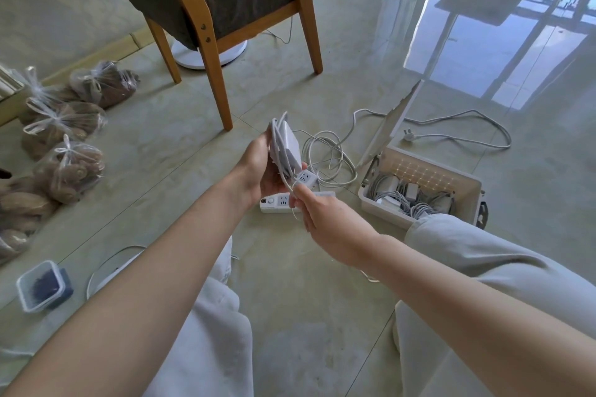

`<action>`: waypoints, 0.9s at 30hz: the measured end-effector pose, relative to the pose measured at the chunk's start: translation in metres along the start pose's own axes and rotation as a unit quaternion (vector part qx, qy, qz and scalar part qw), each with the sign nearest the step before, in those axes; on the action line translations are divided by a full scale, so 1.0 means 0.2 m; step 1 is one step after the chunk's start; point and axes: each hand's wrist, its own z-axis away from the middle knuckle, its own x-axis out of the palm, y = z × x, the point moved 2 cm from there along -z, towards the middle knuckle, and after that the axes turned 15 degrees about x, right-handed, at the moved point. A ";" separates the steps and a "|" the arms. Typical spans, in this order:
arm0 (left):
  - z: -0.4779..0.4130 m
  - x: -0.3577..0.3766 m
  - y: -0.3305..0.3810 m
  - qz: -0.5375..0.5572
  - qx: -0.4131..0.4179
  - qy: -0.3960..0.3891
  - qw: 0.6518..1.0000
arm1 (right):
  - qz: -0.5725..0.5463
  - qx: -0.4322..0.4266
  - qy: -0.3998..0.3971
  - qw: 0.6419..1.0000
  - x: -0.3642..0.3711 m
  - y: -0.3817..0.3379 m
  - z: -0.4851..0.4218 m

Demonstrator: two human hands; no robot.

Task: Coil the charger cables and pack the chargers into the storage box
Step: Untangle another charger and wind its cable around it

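Left hand (258,167) grips a white charger (285,145), fingers curled round it, well to the left of the storage box (467,200). A thin cable (276,142) is wound in loops round the charger. Right hand (322,216) pinches a strand of that cable between thumb and forefinger, just below the charger and left of the box. A power strip (277,202) lies on the floor left of the box, under the hands. A loose cable tangle (325,155) lies between the hands and the box. The box stands with its lid (390,129) raised and holds coiled chargers (400,195). A plug cord (409,137) lies beyond the box.
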 end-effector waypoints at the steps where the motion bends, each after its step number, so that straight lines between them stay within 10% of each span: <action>1: 0.01 0.00 0.00 0.021 -0.007 -0.007 1.000 | -0.010 0.000 -0.012 1.000 -0.01 0.01 -0.01; 12: 0.05 -0.03 0.06 0.013 -0.001 -0.146 0.989 | 0.075 0.027 -0.050 0.996 -0.12 0.13 -0.10; 17: 0.09 -0.08 0.08 -0.159 0.004 -0.222 0.962 | 0.126 0.041 -0.034 0.991 -0.16 0.18 -0.15; 27: 0.01 -0.18 -0.07 -0.647 -0.030 -0.254 0.718 | 0.209 0.018 0.046 0.977 -0.15 0.18 -0.15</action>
